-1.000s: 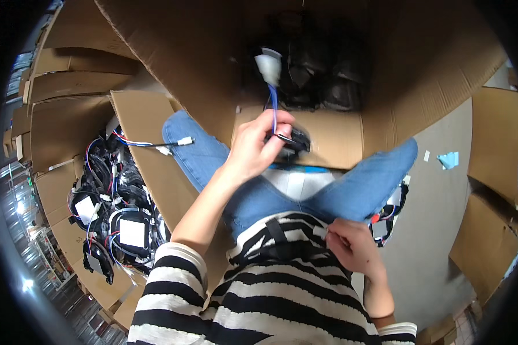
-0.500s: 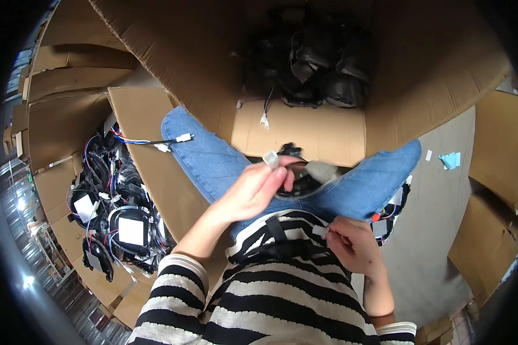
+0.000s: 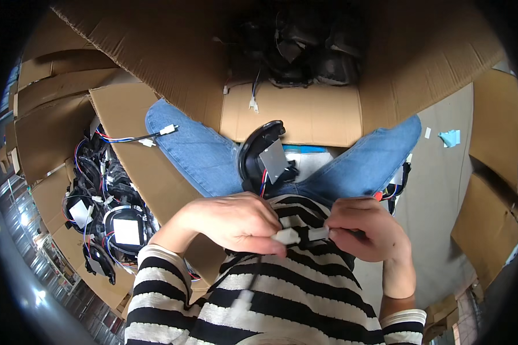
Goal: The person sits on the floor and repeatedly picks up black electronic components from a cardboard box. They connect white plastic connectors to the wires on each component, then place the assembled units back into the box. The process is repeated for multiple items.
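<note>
My left hand (image 3: 236, 223) pinches a white plug connector (image 3: 286, 236) in front of my striped shirt. Facing it, my right hand (image 3: 369, 229) grips a small white piece (image 3: 317, 233); the two ends are close together, and I cannot tell whether they touch. A curved black lamp-like part (image 3: 252, 158) rests tilted between my thighs, with a pale grey label (image 3: 274, 160) on it. Red and blue wires (image 3: 263, 183) run from it towards my left hand. Below that hand dangles a blurred white connector (image 3: 243, 301) on a dark cable.
Ahead stands a large open cardboard box (image 3: 293, 122) with dark parts (image 3: 313, 63) inside. Another box (image 3: 149, 135) on the left holds several black wired parts (image 3: 126, 230). A light blue scrap (image 3: 449, 138) lies on the floor at right, near cardboard sheets (image 3: 489, 230).
My left hand has come down and closer to my right hand with the connector. The black part now stands tilted on my lap with its label showing. The view has shifted slightly.
</note>
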The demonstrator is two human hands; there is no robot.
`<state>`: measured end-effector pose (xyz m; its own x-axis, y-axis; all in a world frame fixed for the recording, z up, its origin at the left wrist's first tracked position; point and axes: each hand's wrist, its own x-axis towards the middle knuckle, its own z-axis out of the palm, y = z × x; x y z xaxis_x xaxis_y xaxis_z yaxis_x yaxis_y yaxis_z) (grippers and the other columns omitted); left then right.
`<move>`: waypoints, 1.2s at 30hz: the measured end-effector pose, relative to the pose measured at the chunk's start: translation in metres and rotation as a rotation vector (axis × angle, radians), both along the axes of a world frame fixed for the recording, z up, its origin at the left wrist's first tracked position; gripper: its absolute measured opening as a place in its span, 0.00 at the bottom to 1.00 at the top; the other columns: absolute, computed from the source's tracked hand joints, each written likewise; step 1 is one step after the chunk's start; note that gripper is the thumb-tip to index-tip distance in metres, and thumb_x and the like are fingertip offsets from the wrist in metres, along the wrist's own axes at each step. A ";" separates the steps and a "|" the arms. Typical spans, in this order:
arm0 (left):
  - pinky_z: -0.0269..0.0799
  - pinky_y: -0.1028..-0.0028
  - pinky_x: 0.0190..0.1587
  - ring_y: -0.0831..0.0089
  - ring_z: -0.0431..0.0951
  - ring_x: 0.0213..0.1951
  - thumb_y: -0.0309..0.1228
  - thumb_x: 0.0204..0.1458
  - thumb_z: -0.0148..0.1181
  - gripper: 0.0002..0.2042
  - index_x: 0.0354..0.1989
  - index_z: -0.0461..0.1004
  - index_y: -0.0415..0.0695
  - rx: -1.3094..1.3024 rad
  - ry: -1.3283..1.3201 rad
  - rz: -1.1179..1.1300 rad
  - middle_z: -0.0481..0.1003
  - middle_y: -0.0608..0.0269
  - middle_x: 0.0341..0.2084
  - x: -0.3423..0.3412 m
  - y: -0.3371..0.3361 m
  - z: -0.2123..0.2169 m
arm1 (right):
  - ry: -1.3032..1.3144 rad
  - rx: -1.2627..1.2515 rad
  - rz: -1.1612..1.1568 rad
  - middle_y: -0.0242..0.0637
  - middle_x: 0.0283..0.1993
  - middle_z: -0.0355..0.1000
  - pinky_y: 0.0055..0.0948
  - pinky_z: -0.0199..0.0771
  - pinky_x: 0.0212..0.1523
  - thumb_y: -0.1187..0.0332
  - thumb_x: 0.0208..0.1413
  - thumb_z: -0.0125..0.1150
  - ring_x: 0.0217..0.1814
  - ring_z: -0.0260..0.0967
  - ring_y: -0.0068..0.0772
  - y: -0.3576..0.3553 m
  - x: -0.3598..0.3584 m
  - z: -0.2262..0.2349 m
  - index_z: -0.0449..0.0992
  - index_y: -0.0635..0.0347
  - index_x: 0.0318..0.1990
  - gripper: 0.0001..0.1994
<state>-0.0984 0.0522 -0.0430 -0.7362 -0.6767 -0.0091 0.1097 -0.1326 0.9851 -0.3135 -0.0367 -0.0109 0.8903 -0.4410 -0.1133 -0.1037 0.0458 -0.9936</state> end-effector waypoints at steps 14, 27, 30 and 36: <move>0.61 0.67 0.21 0.57 0.69 0.20 0.34 0.53 0.45 0.17 0.16 0.70 0.38 0.069 0.096 -0.339 0.69 0.54 0.14 0.001 -0.011 -0.002 | 0.058 -0.123 0.238 0.35 0.21 0.64 0.32 0.62 0.24 0.75 0.39 0.53 0.24 0.63 0.39 0.011 0.011 -0.001 0.66 0.60 0.21 0.03; 0.66 0.77 0.33 0.72 0.70 0.28 0.26 0.52 0.45 0.10 0.40 0.67 0.33 0.124 0.166 0.227 0.72 0.56 0.31 0.013 0.010 -0.014 | 0.195 -0.113 -0.018 0.40 0.20 0.65 0.28 0.63 0.23 0.82 0.36 0.53 0.22 0.63 0.39 -0.007 -0.017 0.007 0.68 0.67 0.23 0.03; 0.66 0.81 0.29 0.77 0.69 0.24 0.24 0.52 0.45 0.10 0.39 0.68 0.33 0.577 0.317 0.455 0.73 0.55 0.32 0.006 0.030 -0.012 | 0.136 -0.043 -0.063 0.40 0.20 0.65 0.28 0.64 0.24 0.82 0.36 0.54 0.22 0.63 0.38 0.004 -0.022 0.014 0.69 0.67 0.23 0.04; 0.68 0.79 0.37 0.74 0.73 0.34 0.22 0.50 0.48 0.09 0.39 0.69 0.33 0.514 0.008 0.599 0.74 0.55 0.32 0.000 0.027 0.002 | 0.081 -0.039 -0.092 0.38 0.19 0.64 0.28 0.62 0.22 0.81 0.37 0.54 0.20 0.61 0.37 0.004 -0.019 0.021 0.69 0.66 0.23 0.03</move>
